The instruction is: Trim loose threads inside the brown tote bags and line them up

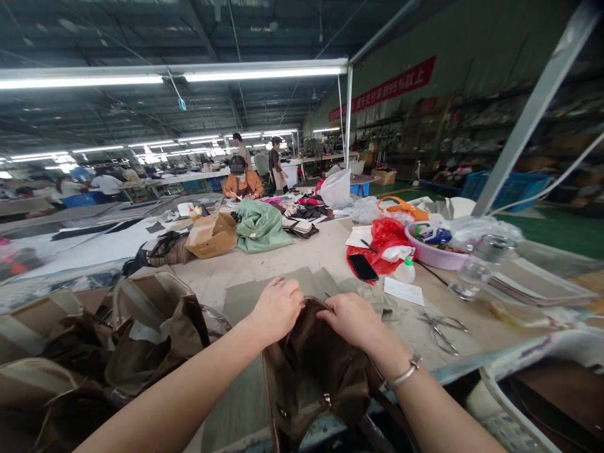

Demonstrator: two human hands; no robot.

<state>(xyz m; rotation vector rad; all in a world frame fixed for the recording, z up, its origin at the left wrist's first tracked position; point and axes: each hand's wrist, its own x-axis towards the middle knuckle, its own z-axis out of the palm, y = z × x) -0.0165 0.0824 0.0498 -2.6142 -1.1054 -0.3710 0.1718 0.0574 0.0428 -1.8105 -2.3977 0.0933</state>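
A dark brown bag point(316, 371) hangs at the near table edge with its mouth towards me and small metal fittings on it. My left hand point(278, 308) pinches the bag's upper rim, fingers curled. Just right of it, my right hand point(356, 321) grips the same rim, thumb on the inner side; a bracelet circles that wrist. Flat grey-green sheets point(250, 296) lie on the table behind the hands. To the left stand several brown bag pieces point(151, 333) with stiff beige edges.
Scissors point(441, 330), a white card point(404, 291), a black phone point(363, 267), a small bottle point(404, 270) and a glass jar point(476, 270) lie to the right. Beyond are a purple basin point(436, 255), green cloth point(261, 226) and cardboard box point(212, 236). A white basket point(500, 402) stands near right. A person sits opposite.
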